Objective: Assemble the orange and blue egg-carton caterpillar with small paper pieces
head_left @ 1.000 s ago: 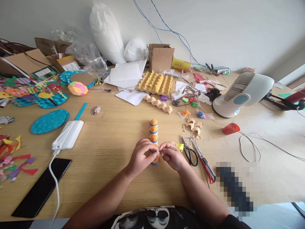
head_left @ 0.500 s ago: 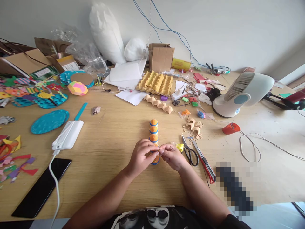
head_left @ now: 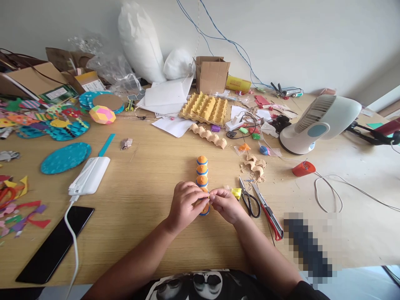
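Observation:
A row of orange domes with blue rims, an egg-carton strip [head_left: 201, 170], runs away from me on the wooden table. Over its near end my left hand [head_left: 188, 203] and my right hand [head_left: 225, 203] meet fingertip to fingertip. Thumb and forefinger of each are pinched together; whatever lies between them is too small to name. The hands cover part of the nearer domes. Just right of my right hand lies a yellow packet [head_left: 236, 193], with black-handled scissors [head_left: 250, 202] and a red utility knife [head_left: 268, 212] beyond it.
A white power bank [head_left: 90, 177] and a black phone [head_left: 56, 246] lie at left, joined to a white cable. Yellow egg trays [head_left: 204, 109] and a cut carton strip [head_left: 208, 136] are farther back. A white fan [head_left: 318, 123] and an orange cup [head_left: 303, 168] stand at right.
Both hands stay pinched together over the strip's near end, with only tiny finger movement. The whole view has shifted slightly.

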Demonstrator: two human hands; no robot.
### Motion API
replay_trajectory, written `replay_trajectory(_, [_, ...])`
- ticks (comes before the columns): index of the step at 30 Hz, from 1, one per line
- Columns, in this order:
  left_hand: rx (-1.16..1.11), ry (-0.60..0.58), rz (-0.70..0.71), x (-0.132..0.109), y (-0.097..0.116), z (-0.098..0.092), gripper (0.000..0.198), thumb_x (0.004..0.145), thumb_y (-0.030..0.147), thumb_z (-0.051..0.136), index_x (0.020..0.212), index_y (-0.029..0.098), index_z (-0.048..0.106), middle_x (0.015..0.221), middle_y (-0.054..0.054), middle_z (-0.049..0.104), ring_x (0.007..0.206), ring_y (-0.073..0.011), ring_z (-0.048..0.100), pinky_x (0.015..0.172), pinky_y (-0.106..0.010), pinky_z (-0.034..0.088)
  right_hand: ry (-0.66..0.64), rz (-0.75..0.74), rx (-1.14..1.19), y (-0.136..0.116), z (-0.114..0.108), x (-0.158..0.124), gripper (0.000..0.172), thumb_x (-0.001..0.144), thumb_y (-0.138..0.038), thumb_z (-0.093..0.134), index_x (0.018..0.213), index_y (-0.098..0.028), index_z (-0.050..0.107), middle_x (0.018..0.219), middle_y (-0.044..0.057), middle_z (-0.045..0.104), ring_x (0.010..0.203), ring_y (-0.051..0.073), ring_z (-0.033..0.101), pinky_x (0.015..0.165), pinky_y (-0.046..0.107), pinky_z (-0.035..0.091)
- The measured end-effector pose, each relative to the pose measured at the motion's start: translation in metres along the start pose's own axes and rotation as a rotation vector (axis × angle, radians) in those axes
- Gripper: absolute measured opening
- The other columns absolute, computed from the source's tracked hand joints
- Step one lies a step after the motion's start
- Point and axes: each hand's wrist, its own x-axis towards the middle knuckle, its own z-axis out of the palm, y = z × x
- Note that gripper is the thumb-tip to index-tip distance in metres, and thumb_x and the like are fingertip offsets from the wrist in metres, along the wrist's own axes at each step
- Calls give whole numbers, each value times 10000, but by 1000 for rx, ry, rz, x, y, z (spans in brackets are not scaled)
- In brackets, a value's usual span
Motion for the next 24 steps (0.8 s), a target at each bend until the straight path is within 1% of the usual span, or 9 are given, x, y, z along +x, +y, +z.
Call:
replay_trajectory(10, [-6, -12, -4, -2, -2, 0, 96, 887, 172, 708, 937, 253, 705, 884, 11, 751, 898, -188, 619, 876, -398, 434, -1, -4, -3, 0, -1, 0, 336, 638, -395, 915, 754, -147, 720, 615, -16, 609, 498, 46, 365, 489, 227, 181])
replay_trajectory(17, [-5, -20, -1, -2, -2, 0, 101, 886, 187, 704, 953, 263, 711, 885, 6, 753, 894, -197, 628, 868, -400, 438, 1, -31, -26, 0, -1, 0, 316, 660, -396, 906, 760, -156, 725, 629, -11, 621, 514, 57, 382, 492, 226, 205])
replay_trajectory(24, [0, -24, -7, -2, -2, 0, 85, 899, 197, 694, 947, 263, 717, 886, 1, 755, 896, -194, 626, 870, -401, 441, -4, -52, -59, 1, -2, 0, 321, 667, -410, 898, 755, -157, 721, 623, -19, 608, 504, 53, 372, 489, 229, 196])
